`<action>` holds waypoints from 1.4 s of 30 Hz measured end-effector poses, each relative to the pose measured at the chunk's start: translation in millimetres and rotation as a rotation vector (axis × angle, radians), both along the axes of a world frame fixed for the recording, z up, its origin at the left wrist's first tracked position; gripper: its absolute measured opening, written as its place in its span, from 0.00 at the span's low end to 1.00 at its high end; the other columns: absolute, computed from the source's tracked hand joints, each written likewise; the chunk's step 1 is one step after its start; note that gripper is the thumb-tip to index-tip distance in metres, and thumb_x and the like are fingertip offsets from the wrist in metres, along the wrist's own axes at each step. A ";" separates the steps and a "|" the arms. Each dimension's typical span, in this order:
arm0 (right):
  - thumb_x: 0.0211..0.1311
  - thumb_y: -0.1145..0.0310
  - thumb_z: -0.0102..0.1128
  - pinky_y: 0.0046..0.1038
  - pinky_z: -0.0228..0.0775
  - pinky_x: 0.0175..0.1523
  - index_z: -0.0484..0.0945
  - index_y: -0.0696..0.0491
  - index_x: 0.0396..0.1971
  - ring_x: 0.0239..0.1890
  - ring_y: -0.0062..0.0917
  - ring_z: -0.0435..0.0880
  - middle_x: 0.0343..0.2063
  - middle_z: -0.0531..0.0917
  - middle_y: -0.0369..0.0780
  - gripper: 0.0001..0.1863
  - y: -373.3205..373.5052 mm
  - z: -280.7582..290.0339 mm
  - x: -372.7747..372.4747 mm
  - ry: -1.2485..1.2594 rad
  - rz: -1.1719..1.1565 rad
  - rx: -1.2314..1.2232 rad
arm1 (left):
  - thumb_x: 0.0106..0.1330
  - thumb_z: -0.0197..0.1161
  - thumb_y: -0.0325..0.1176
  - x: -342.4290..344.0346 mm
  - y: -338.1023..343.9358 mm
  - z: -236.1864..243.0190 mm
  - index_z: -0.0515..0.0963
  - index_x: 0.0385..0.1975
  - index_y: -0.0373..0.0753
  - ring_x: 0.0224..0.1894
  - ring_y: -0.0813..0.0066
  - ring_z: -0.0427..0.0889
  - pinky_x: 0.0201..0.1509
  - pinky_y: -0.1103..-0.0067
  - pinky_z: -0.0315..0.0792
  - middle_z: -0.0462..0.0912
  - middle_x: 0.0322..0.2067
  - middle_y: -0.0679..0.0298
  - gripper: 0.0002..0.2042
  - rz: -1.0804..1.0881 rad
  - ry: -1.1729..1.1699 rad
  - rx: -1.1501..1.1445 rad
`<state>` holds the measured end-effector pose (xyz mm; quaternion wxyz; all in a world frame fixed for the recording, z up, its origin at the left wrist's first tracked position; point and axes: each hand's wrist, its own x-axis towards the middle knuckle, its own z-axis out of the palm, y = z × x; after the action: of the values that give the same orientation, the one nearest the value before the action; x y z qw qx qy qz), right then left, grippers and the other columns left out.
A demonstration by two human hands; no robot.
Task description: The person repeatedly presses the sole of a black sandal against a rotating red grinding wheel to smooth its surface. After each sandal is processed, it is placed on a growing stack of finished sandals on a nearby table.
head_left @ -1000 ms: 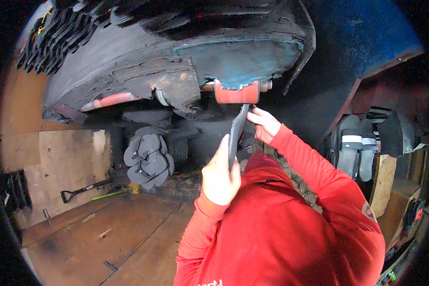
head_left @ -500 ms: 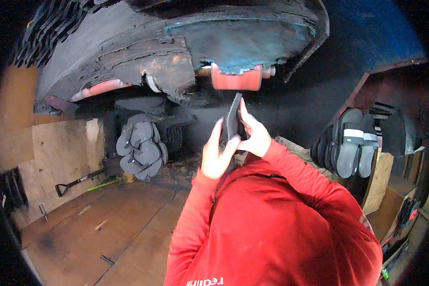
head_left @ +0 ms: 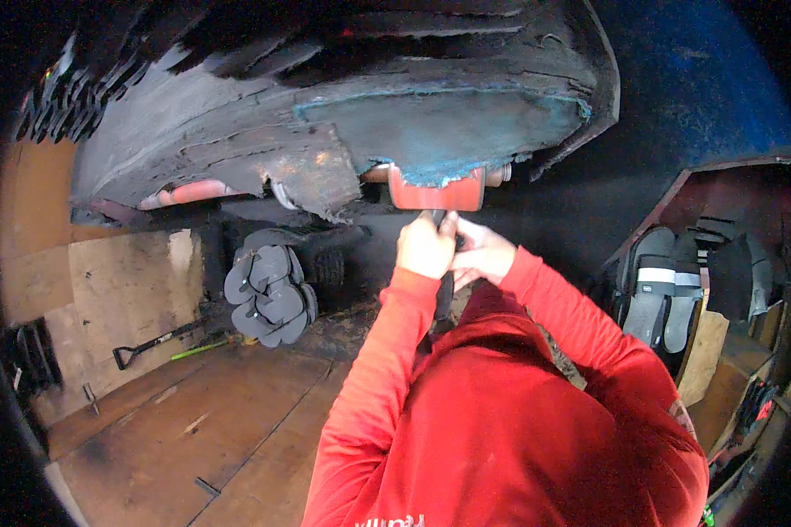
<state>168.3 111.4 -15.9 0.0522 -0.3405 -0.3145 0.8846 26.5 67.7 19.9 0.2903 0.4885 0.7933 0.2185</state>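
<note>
Both my hands grip a dark grey sandal sole [head_left: 445,297], turned on edge, just below a red abrasive wheel [head_left: 437,189]. My left hand [head_left: 424,246] is closed over its left side. On the other side my right hand [head_left: 483,252] is closed, fingers and thumb pressed to it. Most of the sole is hidden behind my hands. Its far end is at the wheel's lower edge; whether the two touch, I cannot tell. Motion streaks blur the wheel's surface.
A dusty hood with a ragged blue cover [head_left: 448,132] overhangs the wheel. At left, grey flip-flops [head_left: 272,294] are stacked near a black-handled tool [head_left: 154,342]. Strapped sandals [head_left: 655,285] stand at right beside a wooden board [head_left: 703,358]. A second red wheel [head_left: 193,193] shows at left.
My hands have carried the sole up close to the red wheel. My left hand has gone from fingers spread along the sole to a closed grip. The view has shifted slightly.
</note>
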 end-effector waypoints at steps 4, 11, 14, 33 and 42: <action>0.54 0.74 0.68 0.30 0.82 0.31 0.49 0.50 0.75 0.25 0.26 0.86 0.31 0.85 0.44 0.49 -5.4 -3.5 5.9 -0.053 0.165 0.385 | 0.70 0.60 0.45 13.5 -19.3 -6.4 0.77 0.50 0.24 0.46 0.50 0.86 0.48 0.68 0.78 0.84 0.38 0.39 0.24 0.192 -0.247 0.098; 0.56 0.62 0.66 0.49 0.72 0.50 0.77 0.44 0.56 0.47 0.52 0.80 0.56 0.74 0.57 0.25 -57.2 -21.6 -1.6 -0.610 0.034 1.604 | 0.67 0.66 0.33 10.5 -63.9 -6.2 0.70 0.63 0.30 0.51 0.72 0.83 0.55 0.76 0.75 0.84 0.49 0.52 0.26 0.153 -0.690 0.438; 0.57 0.64 0.65 0.49 0.72 0.51 0.78 0.46 0.54 0.50 0.54 0.78 0.57 0.73 0.58 0.22 -46.8 -36.0 -15.3 -0.593 -0.142 1.723 | 0.65 0.68 0.35 4.6 -55.4 1.5 0.74 0.58 0.30 0.49 0.66 0.86 0.53 0.75 0.77 0.85 0.47 0.49 0.24 0.145 -0.415 0.448; 0.55 0.56 0.67 0.50 0.79 0.40 0.65 0.42 0.68 0.34 0.56 0.84 0.37 0.84 0.59 0.38 -39.9 -8.3 -0.5 -0.375 0.106 1.129 | 0.63 0.68 0.37 14.4 -17.6 4.0 0.82 0.43 0.29 0.38 0.49 0.87 0.42 0.68 0.80 0.86 0.35 0.44 0.17 0.195 -0.008 0.346; 0.57 0.63 0.64 0.50 0.80 0.41 0.72 0.32 0.60 0.41 0.53 0.86 0.55 0.76 0.61 0.29 -35.7 -10.9 3.8 -0.641 0.069 1.717 | 0.64 0.69 0.30 20.1 -44.4 14.6 0.80 0.52 0.31 0.46 0.67 0.87 0.49 0.75 0.79 0.86 0.44 0.49 0.17 0.295 -0.389 0.509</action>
<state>172.1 75.7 -26.8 0.1710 -0.4043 -0.8734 0.2112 46.6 23.4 34.4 0.2705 0.3745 0.7052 0.5378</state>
